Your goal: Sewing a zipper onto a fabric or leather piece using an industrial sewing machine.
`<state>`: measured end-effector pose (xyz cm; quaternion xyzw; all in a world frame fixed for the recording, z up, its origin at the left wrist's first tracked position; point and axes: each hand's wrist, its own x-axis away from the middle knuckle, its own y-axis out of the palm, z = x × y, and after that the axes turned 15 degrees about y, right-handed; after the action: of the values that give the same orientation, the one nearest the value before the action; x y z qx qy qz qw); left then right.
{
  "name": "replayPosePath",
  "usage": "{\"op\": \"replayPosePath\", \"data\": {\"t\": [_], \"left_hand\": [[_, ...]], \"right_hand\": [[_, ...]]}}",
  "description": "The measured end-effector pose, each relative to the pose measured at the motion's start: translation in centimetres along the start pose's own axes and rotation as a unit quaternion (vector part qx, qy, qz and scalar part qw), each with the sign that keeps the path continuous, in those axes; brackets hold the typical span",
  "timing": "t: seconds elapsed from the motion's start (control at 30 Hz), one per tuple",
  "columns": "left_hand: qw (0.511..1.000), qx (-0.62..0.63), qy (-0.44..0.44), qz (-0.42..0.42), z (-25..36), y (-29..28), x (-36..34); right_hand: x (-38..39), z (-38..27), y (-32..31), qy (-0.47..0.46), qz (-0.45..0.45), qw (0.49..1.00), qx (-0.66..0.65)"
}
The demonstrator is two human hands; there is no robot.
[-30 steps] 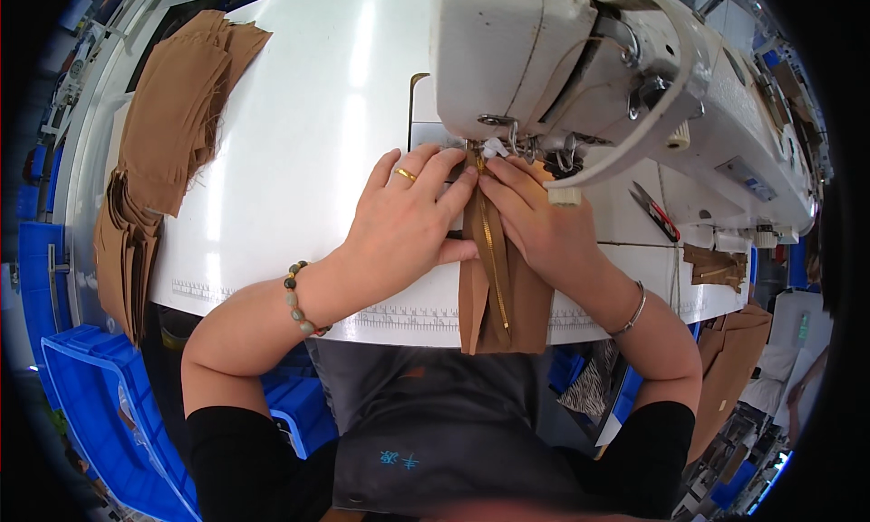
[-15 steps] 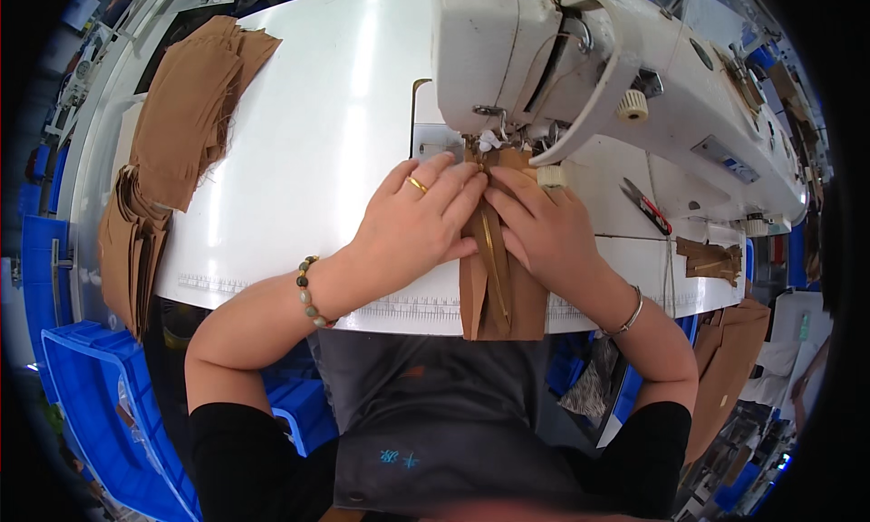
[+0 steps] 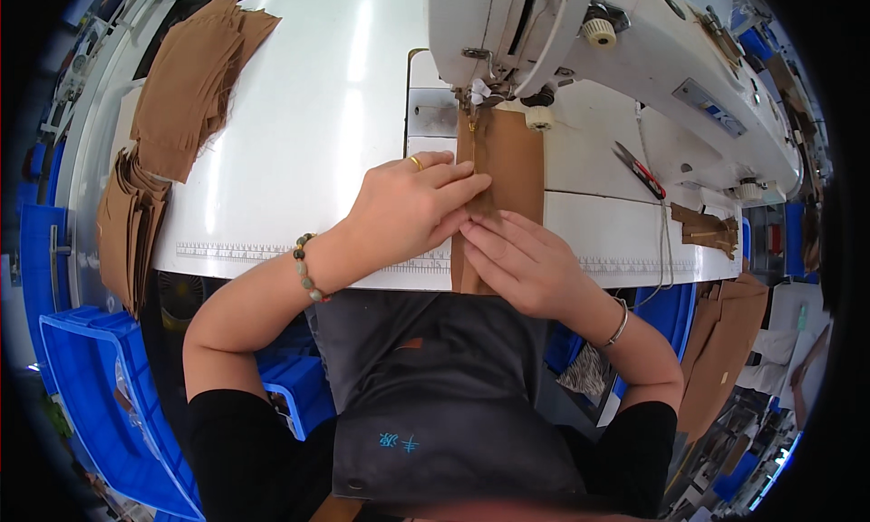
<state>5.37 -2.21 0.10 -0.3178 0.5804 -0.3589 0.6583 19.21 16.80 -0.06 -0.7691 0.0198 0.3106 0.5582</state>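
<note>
A brown fabric piece point(image 3: 519, 164) lies under the presser foot point(image 3: 472, 114) of a white sewing machine point(image 3: 625, 51) and reaches down to the table's front edge. Along its left part runs a brown zipper point(image 3: 475, 146) with gold teeth. My left hand point(image 3: 412, 200) rests over the zipper, its fingertips pressing on the tape just in front of the foot. Nearer to me, my right hand point(image 3: 521, 259) pinches the zipper tape between thumb and fingers, close to the left fingertips. The zipper's lower end is hidden by my hands.
Stacks of brown fabric pieces point(image 3: 186, 91) lie at the table's left. Red-handled thread snips point(image 3: 642, 170) and a short bundle of brown zippers point(image 3: 705, 229) are on the right. A blue bin point(image 3: 100, 377) stands at lower left; brown fabric point(image 3: 720, 350) hangs at lower right.
Both hands have moved away from the needle toward me, the right one farther, and it now pinches the zipper tape. More of the fabric's right part shows. The view has shifted slightly.
</note>
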Motion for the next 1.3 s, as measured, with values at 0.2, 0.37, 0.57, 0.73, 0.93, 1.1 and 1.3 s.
{"op": "replayPosePath", "data": {"t": [0.2,0.37,0.57,0.73,0.93,1.1,1.3], "left_hand": [[0.99,0.073,-0.115,0.037,1.2,-1.0,1.1],[0.996,0.028,-0.066,0.048,2.6,-1.1,2.1],[0.998,-0.068,-0.007,0.013,5.6,-0.7,2.5],[0.993,-0.115,0.008,-0.013,6.6,-0.1,2.1],[0.994,-0.108,-0.006,-0.02,6.8,0.1,2.4],[0.991,-0.131,0.0,-0.023,7.3,0.5,2.8],[0.989,-0.13,0.006,-0.073,7.9,0.3,3.2]], "right_hand": [[0.8,-0.4,0.4,0.014,-0.024,0.999,-0.02],[1.4,-1.9,0.7,0.008,0.005,1.0,-0.006],[2.4,-2.7,1.5,0.0,0.048,0.998,0.051],[3.1,-2.9,1.8,0.02,0.065,0.997,0.02],[3.8,-3.0,2.1,0.026,0.068,0.997,0.03],[3.7,-3.3,1.6,0.02,0.067,0.998,0.01],[-0.2,0.5,-1.3,0.088,0.016,0.988,-0.129]]}}
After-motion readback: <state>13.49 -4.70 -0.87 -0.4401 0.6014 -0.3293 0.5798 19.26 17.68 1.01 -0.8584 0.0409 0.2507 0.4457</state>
